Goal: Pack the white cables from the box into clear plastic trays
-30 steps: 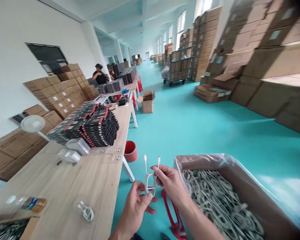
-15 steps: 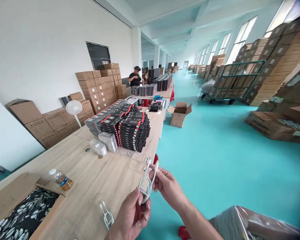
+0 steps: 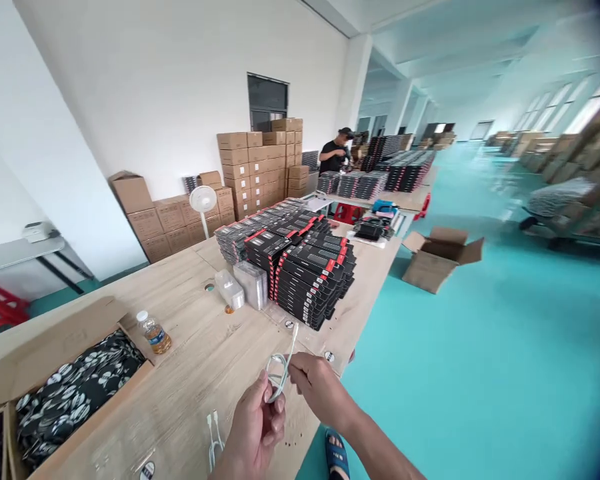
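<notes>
Cable: thin, pale whitish, wound into a small oval coil; strands lie side by side and cross at the lower part. One end leaves the coil and rises straight, slanting slightly right, tipped with a slim light plug. Other end not made out; possibly behind the fingers. Surface looks smooth; fine detail too small to read.

Position: held up off the wooden table, seen against its near right part.

Left hand: half closed, fingers curled inward, thumb against the bottom of the coil; has firm hold of it there.

Right hand: nearly closed, fingers bent, at the right side of the coil, below the raised plug. Fingertips hidden; cannot tell whether they grip a strand.

Nearby: a second cable, also pale, lies on the table left of the left hand, both plugs pointing away from the wearer, lower part cut off from view. Stacked black boxes with red edges stand farther back.
</notes>
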`<state>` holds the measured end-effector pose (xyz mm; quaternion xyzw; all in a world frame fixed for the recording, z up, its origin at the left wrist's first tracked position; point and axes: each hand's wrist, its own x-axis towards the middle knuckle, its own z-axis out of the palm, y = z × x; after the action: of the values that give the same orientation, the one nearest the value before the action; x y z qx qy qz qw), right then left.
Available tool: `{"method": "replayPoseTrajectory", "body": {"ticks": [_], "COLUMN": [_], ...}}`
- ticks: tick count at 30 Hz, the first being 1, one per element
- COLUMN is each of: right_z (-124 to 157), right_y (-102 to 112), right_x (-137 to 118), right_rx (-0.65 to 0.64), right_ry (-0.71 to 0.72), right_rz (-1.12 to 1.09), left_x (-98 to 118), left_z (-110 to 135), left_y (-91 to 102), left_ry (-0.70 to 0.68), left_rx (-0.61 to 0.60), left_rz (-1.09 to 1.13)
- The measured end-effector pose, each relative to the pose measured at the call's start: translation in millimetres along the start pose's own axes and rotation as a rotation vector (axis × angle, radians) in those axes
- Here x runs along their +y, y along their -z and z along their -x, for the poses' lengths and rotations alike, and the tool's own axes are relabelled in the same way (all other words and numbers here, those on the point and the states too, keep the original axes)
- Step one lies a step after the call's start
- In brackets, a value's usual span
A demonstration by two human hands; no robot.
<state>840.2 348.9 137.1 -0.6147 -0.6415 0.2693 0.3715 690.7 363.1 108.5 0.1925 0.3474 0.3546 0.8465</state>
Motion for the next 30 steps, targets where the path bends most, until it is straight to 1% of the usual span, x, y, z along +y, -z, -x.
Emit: {"method": "replayPoseTrajectory", "body": {"ticks": [2,3,5,7,10,12,14,16,18,20,21,23,25,26,27,29,30], "right_z": [-16.4,-24.5,-40.0,-54.3,-73.5,-83.6,-90.2,-93.3,-94.4,-96.0,-97.6,-101.8,-104.0,-102.9,-100.0,-89.6,-83.4], "right_y": [3.9,7.3,16.6,27.8,44.0,52.1,56.6,57.0,53.6,47.6,43.9,34.8,23.0,15.9,8.0,-9.4,-18.0], "right_x": [15.6,23.5,38.4,50.6,63.1,66.7,65.8,60.7,53.4,47.3,45.7,46.2,50.3,52.8,55.2,59.6,62.3], "right_rx": [0.12,0.187,0.267,0.257,0.25,0.281,0.289,0.249,0.189,0.147,0.141,0.18,0.223,0.183,0.078,-0.223,-0.345], "right_ry": [-0.017,0.008,0.143,0.3,0.444,0.53,0.624,0.704,0.742,0.707,0.651,0.462,0.225,0.117,0.025,-0.117,-0.172], "right_rz": [0.005,0.039,0.166,0.305,0.411,0.406,0.369,0.314,0.214,0.045,-0.065,-0.307,-0.532,-0.632,-0.724,-0.888,-0.958], "left_x": [-4.2,-7.0,-13.2,-19.3,-25.7,-27.5,-27.8,-27.7,-27.9,-27.9,-27.4,-24.8,-20.5,-18.6,-17.3,-18.0,-20.1], "left_z": [-18.0,-27.5,-46.9,-65.8,-91.3,-105.6,-116.1,-121.0,-119.2,-111.4,-106.1,-94.8,-84.8,-80.9,-77.6,-72.9,-71.2], "left_y": [-7.3,-12.6,-25.8,-40.0,-54.3,-55.6,-51.2,-44.1,-37.7,-34.1,-33.7,-35.1,-37.7,-38.5,-38.6,-35.0,-30.9], "left_ry": [-0.058,-0.086,-0.124,-0.131,-0.092,-0.065,-0.071,-0.123,-0.208,-0.279,-0.312,-0.373,-0.413,-0.409,-0.384,-0.301,-0.248], "left_rx": [0.064,0.097,0.147,0.173,0.167,0.137,0.125,0.176,0.28,0.355,0.367,0.337,0.27,0.236,0.206,0.175,0.169], "left_rz": [-0.009,-0.016,-0.034,-0.044,0.003,0.046,0.055,0.027,-0.012,-0.04,-0.036,0.004,0.069,0.099,0.118,0.133,0.129]}}
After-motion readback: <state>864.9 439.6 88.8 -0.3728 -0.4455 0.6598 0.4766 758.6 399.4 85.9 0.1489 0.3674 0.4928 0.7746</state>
